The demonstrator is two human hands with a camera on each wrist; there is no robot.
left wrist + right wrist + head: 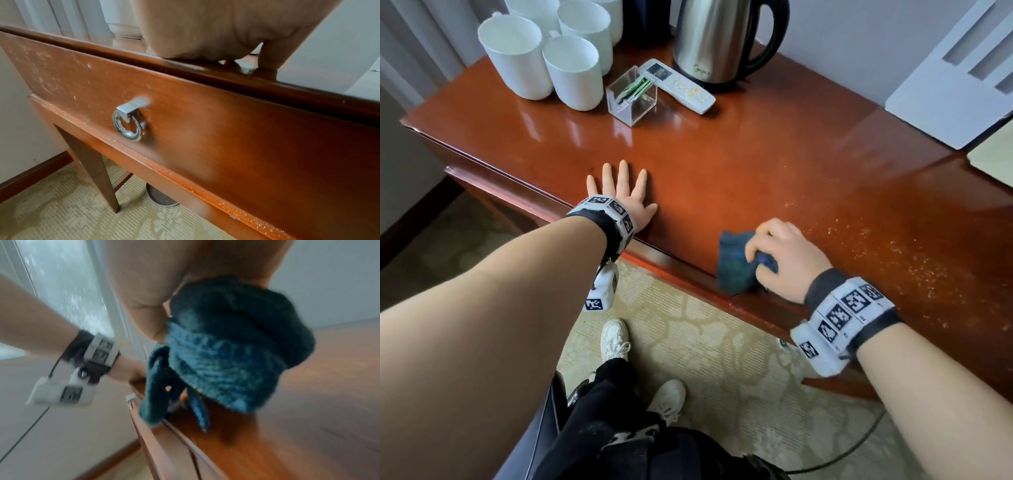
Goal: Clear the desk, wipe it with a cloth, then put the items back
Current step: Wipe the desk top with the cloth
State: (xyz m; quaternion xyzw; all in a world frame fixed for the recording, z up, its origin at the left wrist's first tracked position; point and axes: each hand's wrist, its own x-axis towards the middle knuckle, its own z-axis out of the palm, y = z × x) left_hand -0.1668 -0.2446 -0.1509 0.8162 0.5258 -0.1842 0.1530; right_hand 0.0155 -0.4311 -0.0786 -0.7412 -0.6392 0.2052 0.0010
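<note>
A glossy red-brown desk point(739, 164) fills the head view. My left hand point(619, 195) lies flat on it near the front edge, fingers spread and straight; in the left wrist view the palm point(205, 32) presses on the desk rim. My right hand point(784, 253) grips a bunched dark blue cloth point(736, 263) at the front edge, part of it hanging over. The right wrist view is blurred, with the cloth point(226, 345) bunched under the palm. Pale dust speckles the desk's right side point(893, 246).
At the back left stand several white mugs point(571, 72), a clear acrylic box point(631, 96) with green sachets, a white remote point(678, 85) and a steel kettle point(719, 37). A white board point(955, 75) leans at the right. A drawer with a ring pull point(128, 125) sits below.
</note>
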